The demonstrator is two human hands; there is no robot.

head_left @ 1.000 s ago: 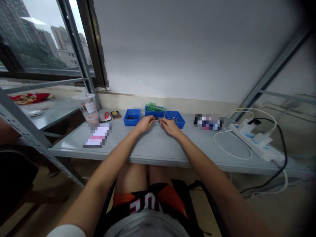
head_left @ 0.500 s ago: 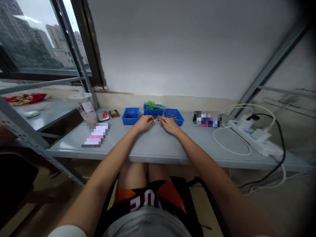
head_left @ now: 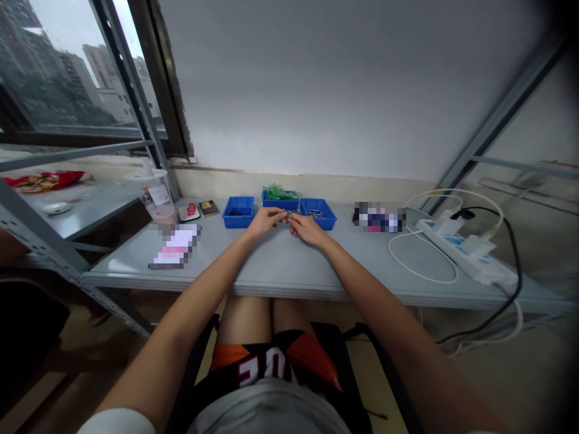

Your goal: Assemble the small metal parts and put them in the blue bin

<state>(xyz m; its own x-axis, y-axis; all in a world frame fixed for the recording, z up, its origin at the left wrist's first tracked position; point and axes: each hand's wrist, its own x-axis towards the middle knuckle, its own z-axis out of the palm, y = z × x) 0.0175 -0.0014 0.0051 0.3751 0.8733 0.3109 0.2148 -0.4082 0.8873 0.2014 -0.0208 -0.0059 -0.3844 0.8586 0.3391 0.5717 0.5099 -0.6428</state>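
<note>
My left hand (head_left: 268, 221) and my right hand (head_left: 306, 228) meet fingertip to fingertip above the grey table, both pinched closed. Between the fingertips is something small, mostly hidden by the fingers; its kind cannot be made out. Just right of my right hand stands a blue tray (head_left: 329, 223) with several thin, shiny metal pieces (head_left: 315, 213) in it. Left of my left hand, another blue tray (head_left: 236, 223) contains small dark items (head_left: 236, 213). Behind my hands, a third blue tray (head_left: 270, 202) is heaped with green plastic pieces (head_left: 279, 192).
On the table's left lie a phone (head_left: 175, 246), a red item (head_left: 192, 209) on a white pad, a dark card-like box (head_left: 209, 208) and a lidded cup (head_left: 158, 202). To the right are a blurred-out item (head_left: 379, 217) and a white power strip (head_left: 470, 253) with looping cables.
My hands have drawn together until their fingertips meet. The shiny metal visible between them before is now mostly covered by my fingers. The trays stay in place.
</note>
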